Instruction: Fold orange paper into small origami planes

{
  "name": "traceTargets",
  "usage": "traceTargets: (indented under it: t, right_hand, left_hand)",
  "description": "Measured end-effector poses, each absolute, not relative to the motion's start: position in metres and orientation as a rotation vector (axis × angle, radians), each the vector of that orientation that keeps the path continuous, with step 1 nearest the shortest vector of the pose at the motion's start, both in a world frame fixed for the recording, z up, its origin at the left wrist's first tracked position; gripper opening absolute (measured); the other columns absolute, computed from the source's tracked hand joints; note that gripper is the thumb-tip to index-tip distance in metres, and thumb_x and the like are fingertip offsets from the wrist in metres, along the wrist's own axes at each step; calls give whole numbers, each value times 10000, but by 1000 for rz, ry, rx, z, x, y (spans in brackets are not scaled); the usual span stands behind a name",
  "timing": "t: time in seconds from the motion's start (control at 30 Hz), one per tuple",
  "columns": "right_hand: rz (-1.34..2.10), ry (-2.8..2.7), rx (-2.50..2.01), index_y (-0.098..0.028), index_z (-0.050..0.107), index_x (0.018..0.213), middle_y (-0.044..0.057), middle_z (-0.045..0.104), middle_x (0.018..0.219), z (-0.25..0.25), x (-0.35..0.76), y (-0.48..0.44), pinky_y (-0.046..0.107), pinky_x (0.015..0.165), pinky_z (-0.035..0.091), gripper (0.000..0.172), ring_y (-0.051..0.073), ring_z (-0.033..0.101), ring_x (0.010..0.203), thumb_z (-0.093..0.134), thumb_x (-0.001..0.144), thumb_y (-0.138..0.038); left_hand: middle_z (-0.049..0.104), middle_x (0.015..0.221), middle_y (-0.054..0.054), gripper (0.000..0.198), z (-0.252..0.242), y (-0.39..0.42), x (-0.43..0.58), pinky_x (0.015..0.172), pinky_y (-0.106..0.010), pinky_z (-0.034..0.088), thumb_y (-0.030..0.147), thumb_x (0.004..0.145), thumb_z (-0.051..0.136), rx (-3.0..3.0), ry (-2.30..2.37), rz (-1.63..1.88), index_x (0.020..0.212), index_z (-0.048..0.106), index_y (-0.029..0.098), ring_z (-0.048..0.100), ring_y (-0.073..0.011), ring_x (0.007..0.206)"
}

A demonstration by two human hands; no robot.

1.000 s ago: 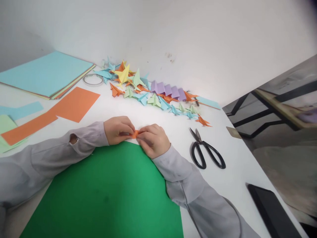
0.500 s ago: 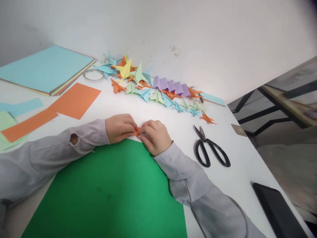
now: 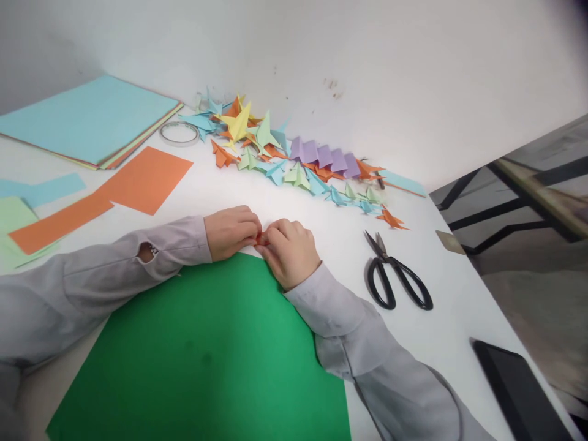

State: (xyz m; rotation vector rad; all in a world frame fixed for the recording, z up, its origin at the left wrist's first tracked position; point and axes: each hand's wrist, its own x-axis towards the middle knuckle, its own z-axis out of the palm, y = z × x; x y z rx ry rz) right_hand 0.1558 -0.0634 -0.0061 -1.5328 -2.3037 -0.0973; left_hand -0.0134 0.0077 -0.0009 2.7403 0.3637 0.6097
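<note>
Both hands meet at the far edge of a green sheet (image 3: 202, 361) on a white table (image 3: 340, 245). The left hand (image 3: 231, 231) and right hand (image 3: 289, 251) pinch a small orange folded paper (image 3: 261, 239) between curled fingertips, and it is mostly hidden.

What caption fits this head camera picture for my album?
Left hand and right hand pinch a small orange paper by the green sheet, scissors and origami figures nearby.

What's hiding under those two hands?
A small orange paper piece peeks out between the left hand and right hand; the fingers cover most of it. Beneath lie the green sheet and the white table.
</note>
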Motion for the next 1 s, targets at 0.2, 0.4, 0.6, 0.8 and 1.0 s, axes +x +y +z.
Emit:
traceTargets:
  t: [0.2, 0.4, 0.6, 0.8, 1.0]
  right_hand:
    - [-11, -2264, -1583, -206, 561, 773, 74, 592, 899, -6, 154, -62, 356, 629, 301, 196, 236, 461, 807, 443, 848, -343]
    - [149, -2172, -1671, -201, 553, 730, 63, 575, 895, -3, 151, -61, 369, 655, 322, 122, 233, 476, 825, 489, 809, -267]
    - [220, -2100, -1627, -200, 554, 656, 56, 572, 881, -2, 150, -57, 372, 660, 339, 114, 226, 490, 814, 541, 761, -243]
    - [448, -2066, -1547, -198, 579, 664, 42, 564, 894, -3, 160, -51, 373, 700, 380, 119, 205, 509, 844, 530, 769, -228]
    - [529, -2049, -1467, -186, 578, 653, 55, 546, 908, -5, 165, -50, 372, 720, 405, 123, 204, 514, 861, 570, 751, -261]
  left_hand:
    - [619, 844, -102, 159, -2, 8, -13, 760, -306, 430, 185, 817, 409, 2697, 284, 700, 745, 546, 148, 515, -169, 797]
    - [609, 952, -108, 137, -3, 6, -15, 817, -334, 424, 167, 774, 450, 2636, 452, 700, 719, 574, 150, 521, -182, 886]
    - [575, 1077, -103, 117, -5, 6, -13, 904, -404, 382, 224, 729, 553, 2625, 738, 686, 681, 630, 150, 493, -233, 1019]
    - [564, 1095, -93, 121, -6, 5, -12, 911, -423, 376, 227, 709, 564, 2619, 809, 667, 660, 643, 151, 484, -250, 1036]
    - [566, 1098, -94, 118, -7, 5, -10, 909, -423, 381, 227, 712, 568, 2620, 840, 660, 665, 646, 151, 482, -251, 1039]
